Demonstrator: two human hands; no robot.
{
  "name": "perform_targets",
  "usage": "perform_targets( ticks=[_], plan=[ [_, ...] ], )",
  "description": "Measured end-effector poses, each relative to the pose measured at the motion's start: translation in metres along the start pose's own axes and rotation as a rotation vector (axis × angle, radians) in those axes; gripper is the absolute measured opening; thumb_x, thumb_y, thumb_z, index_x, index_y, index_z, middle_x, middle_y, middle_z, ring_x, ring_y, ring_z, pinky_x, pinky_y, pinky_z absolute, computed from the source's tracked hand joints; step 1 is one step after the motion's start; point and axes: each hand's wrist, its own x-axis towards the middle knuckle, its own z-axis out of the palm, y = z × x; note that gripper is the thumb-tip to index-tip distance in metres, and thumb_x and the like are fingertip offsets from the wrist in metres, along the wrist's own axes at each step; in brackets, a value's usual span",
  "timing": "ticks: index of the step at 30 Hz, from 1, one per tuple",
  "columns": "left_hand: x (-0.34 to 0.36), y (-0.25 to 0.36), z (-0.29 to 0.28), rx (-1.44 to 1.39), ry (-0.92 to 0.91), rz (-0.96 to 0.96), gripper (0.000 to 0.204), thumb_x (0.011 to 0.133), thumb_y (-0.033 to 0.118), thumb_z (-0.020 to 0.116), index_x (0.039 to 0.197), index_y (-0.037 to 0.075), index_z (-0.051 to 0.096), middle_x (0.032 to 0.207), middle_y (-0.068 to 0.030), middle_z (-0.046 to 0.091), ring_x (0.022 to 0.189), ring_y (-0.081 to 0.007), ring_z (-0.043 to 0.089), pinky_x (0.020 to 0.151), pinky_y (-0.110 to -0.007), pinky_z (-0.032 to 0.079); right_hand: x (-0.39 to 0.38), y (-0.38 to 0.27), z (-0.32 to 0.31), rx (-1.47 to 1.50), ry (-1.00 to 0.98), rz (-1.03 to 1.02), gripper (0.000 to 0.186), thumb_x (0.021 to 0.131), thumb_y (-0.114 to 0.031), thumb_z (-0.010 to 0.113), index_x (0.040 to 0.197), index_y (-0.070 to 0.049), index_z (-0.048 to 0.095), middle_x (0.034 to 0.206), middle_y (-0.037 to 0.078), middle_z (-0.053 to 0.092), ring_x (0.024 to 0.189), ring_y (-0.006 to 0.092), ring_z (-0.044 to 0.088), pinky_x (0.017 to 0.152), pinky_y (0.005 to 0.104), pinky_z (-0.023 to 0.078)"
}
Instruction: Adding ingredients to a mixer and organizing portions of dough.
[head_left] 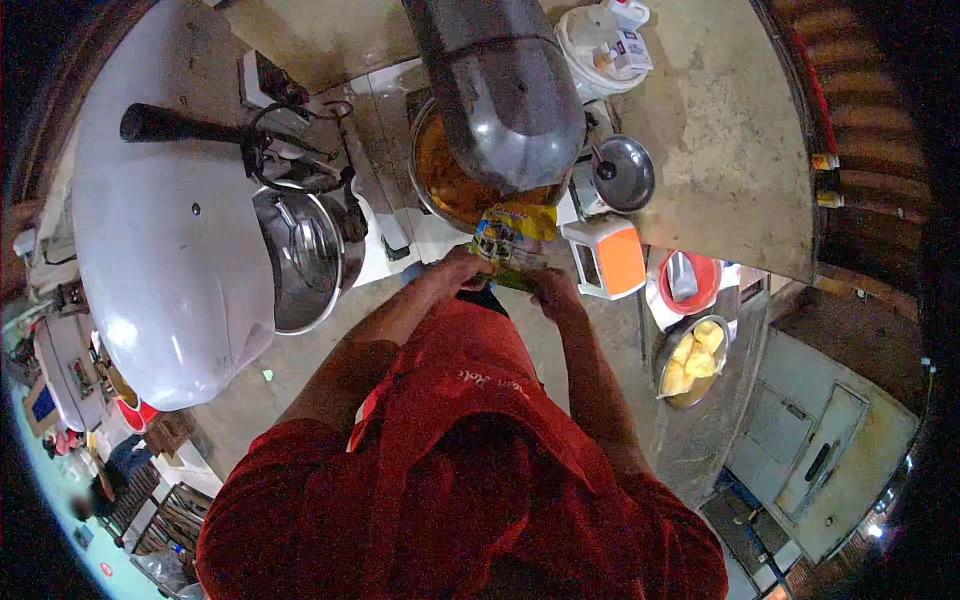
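Observation:
Both my hands hold a yellow printed pouch (pixel 515 232) in front of my body. My left hand (pixel 463 272) grips its lower left side, and my right hand (pixel 552 290) has the lower right corner. The pouch's upper end overlaps the near rim of a large steel mixing bowl (pixel 418 160). Brown stuff (pixel 450 175) lies inside that bowl; whether anything flows from the pouch cannot be seen. Above the bowl hangs the dark grey head of a stand mixer (pixel 515 110), which hides much of the inside.
A white mixer (pixel 180 260) with a steel bowl (pixel 325 290) stands left. To the right are an orange-and-white box-shaped thing (pixel 618 258), a steel pan (pixel 630 175), a red basin (pixel 708 280) and a bowl of yellow blocks (pixel 697 358). A white bucket (pixel 600 75) stands behind.

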Motion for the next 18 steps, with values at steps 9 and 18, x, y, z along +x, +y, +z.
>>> perform_targets(
  ticks=[9,18],
  plan=[
    [-0.011,-0.032,0.045,0.028,-0.029,0.641,0.033,0.092,0.031,0.055,0.113,0.006,0.054,0.103,-0.0103,0.060,0.097,-0.0226,0.057,0.088,-0.037,0.048,0.034,-0.005,0.061,-0.374,0.125,-0.090,0.045,0.070,-0.007,0.068,0.115,-0.012,0.060,0.094,0.008,0.066,0.083,0.0248,0.065,0.072,0.0354,0.052],
    [0.026,-0.076,0.006,-0.224,-0.108,0.343,0.058,0.085,0.026,0.067,0.133,0.003,0.045,0.112,-0.0130,0.060,0.100,-0.0226,0.058,0.084,-0.030,0.051,0.075,0.211,0.082,1.503,0.216,0.344,0.025,0.086,-0.017,0.062,0.109,-0.007,0.059,0.100,0.006,0.065,0.090,0.0224,0.063,0.076,0.0398,0.054]
  ],
)
